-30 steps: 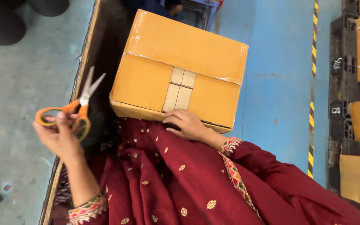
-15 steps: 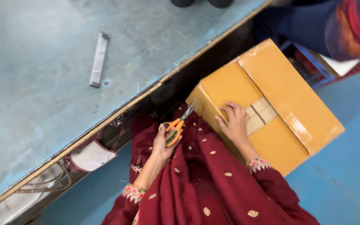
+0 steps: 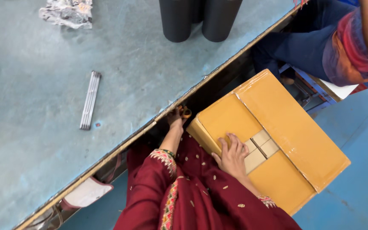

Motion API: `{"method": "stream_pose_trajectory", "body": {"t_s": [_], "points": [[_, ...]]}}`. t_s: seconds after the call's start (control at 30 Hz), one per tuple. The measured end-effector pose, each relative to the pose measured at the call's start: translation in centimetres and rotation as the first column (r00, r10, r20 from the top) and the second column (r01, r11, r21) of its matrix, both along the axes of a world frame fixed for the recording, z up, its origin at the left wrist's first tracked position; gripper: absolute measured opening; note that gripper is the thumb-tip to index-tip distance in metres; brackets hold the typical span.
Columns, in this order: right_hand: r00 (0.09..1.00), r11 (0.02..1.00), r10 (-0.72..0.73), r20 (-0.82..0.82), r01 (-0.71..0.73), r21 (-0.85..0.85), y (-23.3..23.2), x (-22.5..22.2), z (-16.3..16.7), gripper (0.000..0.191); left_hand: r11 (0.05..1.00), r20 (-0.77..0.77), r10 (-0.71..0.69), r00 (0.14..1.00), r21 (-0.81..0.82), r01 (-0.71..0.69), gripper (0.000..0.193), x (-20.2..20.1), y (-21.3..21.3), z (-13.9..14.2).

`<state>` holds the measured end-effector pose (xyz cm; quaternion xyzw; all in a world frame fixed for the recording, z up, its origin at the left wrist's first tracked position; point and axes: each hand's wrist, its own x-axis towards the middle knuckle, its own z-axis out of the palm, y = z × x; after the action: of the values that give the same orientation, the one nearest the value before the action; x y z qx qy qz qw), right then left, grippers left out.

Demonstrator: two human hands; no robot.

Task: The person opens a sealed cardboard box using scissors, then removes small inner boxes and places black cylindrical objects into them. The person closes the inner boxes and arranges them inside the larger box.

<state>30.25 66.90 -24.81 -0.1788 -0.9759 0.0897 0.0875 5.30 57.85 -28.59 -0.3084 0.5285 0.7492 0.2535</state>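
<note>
Two bare hands work below the front edge of a blue-grey, scuffed table (image 3: 43, 162), seen from above. The right hand (image 3: 234, 154) lies flat, fingers spread, on the smooth top of a rectangular tan cardboard box (image 3: 286, 127); the fingertips rest just beside the pale strips of tape (image 3: 260, 147) that cross the box's centre seam. The box sits tilted across the person's lap, just off the table's front edge, over a blue floor (image 3: 358, 200). The left hand (image 3: 175, 117) reaches up to the table's front edge, its grip curled around the orange plastic loop handles of a pair of scissors (image 3: 185, 112); the blades are hidden by the hand and the table edge. Both arms wear dark red fabric sleeves (image 3: 154, 179) with small gold dots and embroidered cuffs.

On the table, a slim, ridged grey metal bar (image 3: 90, 100) lies well back from the front edge, towards the left. Near the far edge stand black matte cylinders (image 3: 199, 19), side by side. In the far left corner lies a crumpled piece of silvery-white wrapping (image 3: 67, 12). Beyond the box, at upper right, another person (image 3: 346, 42) in blue and red-orange clothing is partly visible.
</note>
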Motion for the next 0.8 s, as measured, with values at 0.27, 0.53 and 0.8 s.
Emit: {"method": "stream_pose_trajectory", "body": {"t_s": [0.27,0.53,0.8], "points": [[0.995,0.997,-0.023,0.095,0.016,0.075,0.6,-0.6,-1.8,0.07,0.987,-0.369,-0.159,0.916,-0.055,0.149,0.049,-4.7,2.5,-2.5],[1.0,0.987,0.018,0.017,-0.02,0.157,0.5,-0.4,-1.9,0.068,0.398,0.056,-0.818,0.572,-0.664,0.634,0.054,0.3,-2.2,-6.2],[1.0,0.997,0.025,0.009,-0.026,0.077,-0.6,0.4,0.4,0.066,0.712,-0.374,-0.676,0.635,-0.553,0.433,0.022,11.7,-13.3,-8.4]]}}
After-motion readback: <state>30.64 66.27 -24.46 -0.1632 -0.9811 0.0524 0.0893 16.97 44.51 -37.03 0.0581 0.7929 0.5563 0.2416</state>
